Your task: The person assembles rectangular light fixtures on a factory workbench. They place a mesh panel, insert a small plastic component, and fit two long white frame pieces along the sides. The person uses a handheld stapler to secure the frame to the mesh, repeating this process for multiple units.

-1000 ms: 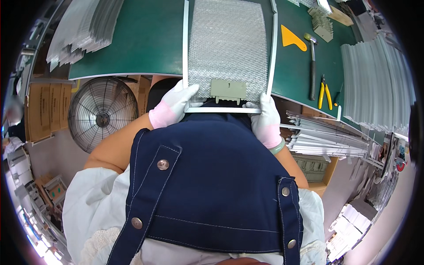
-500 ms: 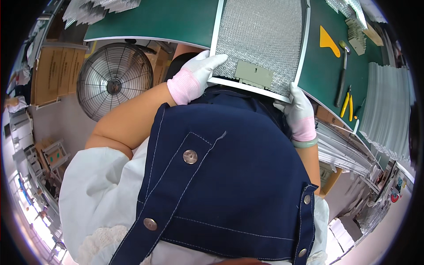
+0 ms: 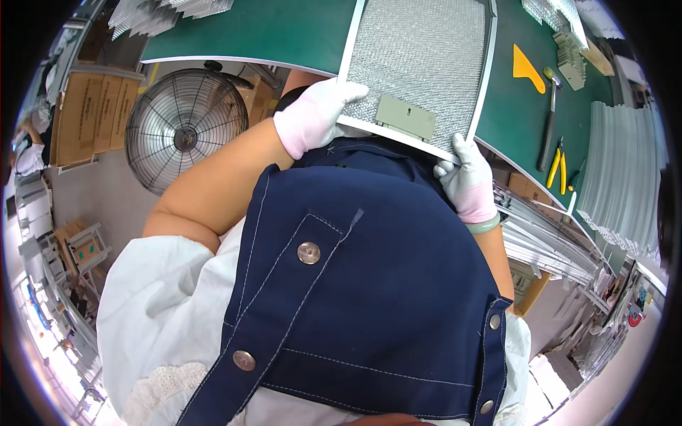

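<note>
Left hand (image 3: 316,113) in a white glove grips the near-left corner of the rectangular silver mesh filter panel (image 3: 419,60); right hand (image 3: 465,181) pinches its near-right corner. Panel lies on the green table (image 3: 241,32), near edge overhanging. Looks light, stiff-framed, mesh probably dents, so hold the frame.

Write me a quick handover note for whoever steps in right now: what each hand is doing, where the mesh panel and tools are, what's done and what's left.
Left hand, gloved: grip on the near left corner of the mesh filter panel.
Right hand, gloved: grip on its near right corner.
The panel lies on the green bench mat, its near edge over the bench edge, with a grey latch plate in the middle of that edge.
Right of it: yellow scraper, hammer, yellow-handled pliers.
Done: frame is around the mesh.
Left: cannot tell from this view; check frame and latch.
</note>
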Demonstrator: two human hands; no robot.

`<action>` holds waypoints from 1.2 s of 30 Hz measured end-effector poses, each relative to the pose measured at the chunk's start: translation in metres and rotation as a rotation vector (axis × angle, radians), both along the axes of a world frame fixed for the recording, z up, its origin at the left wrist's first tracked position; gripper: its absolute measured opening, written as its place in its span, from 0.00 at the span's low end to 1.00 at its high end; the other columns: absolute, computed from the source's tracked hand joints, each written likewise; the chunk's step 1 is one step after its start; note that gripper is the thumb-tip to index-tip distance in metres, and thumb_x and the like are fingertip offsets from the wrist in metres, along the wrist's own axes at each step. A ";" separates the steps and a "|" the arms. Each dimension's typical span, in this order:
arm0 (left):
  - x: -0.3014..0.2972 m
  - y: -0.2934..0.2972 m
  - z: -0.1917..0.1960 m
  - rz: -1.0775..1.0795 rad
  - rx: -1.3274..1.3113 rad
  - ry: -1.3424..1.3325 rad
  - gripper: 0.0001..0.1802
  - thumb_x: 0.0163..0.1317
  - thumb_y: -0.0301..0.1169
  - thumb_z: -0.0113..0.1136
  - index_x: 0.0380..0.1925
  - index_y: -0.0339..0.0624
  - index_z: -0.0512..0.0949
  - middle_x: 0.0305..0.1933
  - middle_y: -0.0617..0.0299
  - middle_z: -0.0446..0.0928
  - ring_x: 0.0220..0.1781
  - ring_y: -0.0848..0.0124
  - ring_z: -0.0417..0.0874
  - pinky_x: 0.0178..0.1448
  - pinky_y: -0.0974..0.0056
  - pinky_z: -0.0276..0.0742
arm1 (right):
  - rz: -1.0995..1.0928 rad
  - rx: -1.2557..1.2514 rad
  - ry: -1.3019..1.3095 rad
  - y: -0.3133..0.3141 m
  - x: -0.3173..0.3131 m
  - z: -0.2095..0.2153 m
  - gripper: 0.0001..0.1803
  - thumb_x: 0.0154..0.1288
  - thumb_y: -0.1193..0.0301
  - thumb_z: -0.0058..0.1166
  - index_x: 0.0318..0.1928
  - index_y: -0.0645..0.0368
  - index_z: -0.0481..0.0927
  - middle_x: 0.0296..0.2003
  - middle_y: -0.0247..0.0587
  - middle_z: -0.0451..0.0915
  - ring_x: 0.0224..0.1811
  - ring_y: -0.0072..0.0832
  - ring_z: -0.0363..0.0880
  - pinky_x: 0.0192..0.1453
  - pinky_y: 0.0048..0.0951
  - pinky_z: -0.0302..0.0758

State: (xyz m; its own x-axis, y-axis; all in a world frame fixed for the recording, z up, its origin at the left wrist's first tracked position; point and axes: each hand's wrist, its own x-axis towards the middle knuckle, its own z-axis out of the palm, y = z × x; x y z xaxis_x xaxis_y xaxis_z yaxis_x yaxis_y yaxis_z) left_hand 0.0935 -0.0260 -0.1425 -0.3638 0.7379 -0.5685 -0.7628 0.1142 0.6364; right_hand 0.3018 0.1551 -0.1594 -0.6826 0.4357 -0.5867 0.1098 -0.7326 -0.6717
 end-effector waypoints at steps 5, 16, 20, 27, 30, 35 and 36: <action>-0.008 -0.005 -0.010 -0.115 0.105 -0.021 0.22 0.73 0.31 0.50 0.64 0.34 0.69 0.62 0.51 0.76 0.61 0.55 0.80 0.65 0.45 0.78 | 0.057 0.058 0.009 0.003 0.000 0.002 0.06 0.75 0.64 0.54 0.43 0.51 0.73 0.29 0.29 0.72 0.27 0.22 0.71 0.35 0.29 0.71; 0.005 -0.019 -0.013 -0.129 0.024 0.021 0.22 0.73 0.33 0.55 0.62 0.33 0.71 0.59 0.53 0.78 0.58 0.65 0.82 0.63 0.59 0.79 | 0.060 0.216 -0.089 0.009 0.007 0.016 0.15 0.74 0.61 0.56 0.53 0.55 0.75 0.41 0.33 0.79 0.42 0.27 0.82 0.42 0.33 0.82; 0.007 -0.018 -0.015 -0.105 0.165 -0.124 0.23 0.72 0.32 0.57 0.63 0.33 0.70 0.59 0.53 0.78 0.58 0.64 0.82 0.63 0.60 0.79 | 0.021 0.108 0.030 0.009 0.010 -0.007 0.13 0.75 0.61 0.55 0.54 0.52 0.75 0.44 0.30 0.79 0.43 0.26 0.81 0.42 0.33 0.79; -0.011 -0.012 -0.045 -0.184 0.138 0.097 0.19 0.69 0.28 0.52 0.58 0.31 0.73 0.54 0.48 0.79 0.58 0.59 0.82 0.61 0.52 0.80 | 0.001 -0.034 0.077 0.002 0.003 0.005 0.11 0.75 0.64 0.54 0.52 0.51 0.73 0.43 0.29 0.75 0.44 0.29 0.80 0.46 0.36 0.81; -0.012 -0.020 -0.086 -0.200 0.136 0.472 0.17 0.66 0.26 0.51 0.54 0.32 0.75 0.50 0.50 0.81 0.54 0.59 0.83 0.60 0.53 0.80 | 0.038 0.003 0.044 -0.002 0.001 0.005 0.12 0.75 0.65 0.54 0.54 0.52 0.73 0.46 0.31 0.77 0.44 0.29 0.81 0.45 0.35 0.81; -0.003 -0.011 -0.033 0.039 0.069 0.043 0.17 0.69 0.29 0.52 0.54 0.32 0.75 0.48 0.55 0.81 0.51 0.65 0.83 0.59 0.59 0.78 | 0.051 0.052 -0.013 -0.006 -0.004 0.012 0.13 0.75 0.63 0.53 0.53 0.55 0.74 0.45 0.32 0.79 0.43 0.28 0.81 0.45 0.34 0.82; 0.002 -0.009 -0.024 0.069 0.077 0.136 0.17 0.70 0.31 0.52 0.54 0.31 0.75 0.48 0.56 0.81 0.50 0.67 0.83 0.58 0.60 0.78 | 0.054 0.080 -0.037 -0.008 -0.007 0.016 0.13 0.76 0.62 0.52 0.52 0.56 0.74 0.44 0.33 0.79 0.42 0.27 0.81 0.44 0.33 0.82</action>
